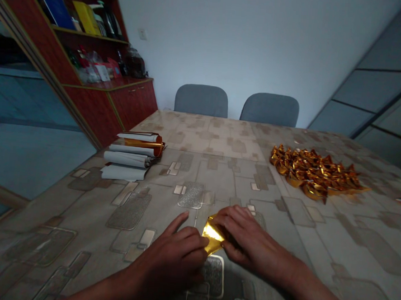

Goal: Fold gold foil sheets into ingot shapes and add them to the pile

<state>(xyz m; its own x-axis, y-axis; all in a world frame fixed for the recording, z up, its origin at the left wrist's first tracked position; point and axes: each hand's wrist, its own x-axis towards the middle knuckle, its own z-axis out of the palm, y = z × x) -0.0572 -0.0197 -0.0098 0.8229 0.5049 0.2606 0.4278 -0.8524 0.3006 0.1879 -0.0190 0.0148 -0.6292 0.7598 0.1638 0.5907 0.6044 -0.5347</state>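
A piece of gold foil paper [212,234], folded and shiny, is pressed between my left hand [170,257] and my right hand [249,241] just above the table. The fingertips of both hands pinch it from either side, and the right fingers cover its upper part. Further ahead on the right lies a low heap of several folded gold foil pieces [313,172]. Ahead on the left is a stack of paper-backed foil rolls [134,155], one showing an orange-gold end.
The patterned tablecloth [221,142] covers the table, whose left edge runs by a red-brown wooden cabinet [132,103] with cluttered shelves. Two grey chairs [201,100] [269,109] stand beyond the far edge, against a pale wall.
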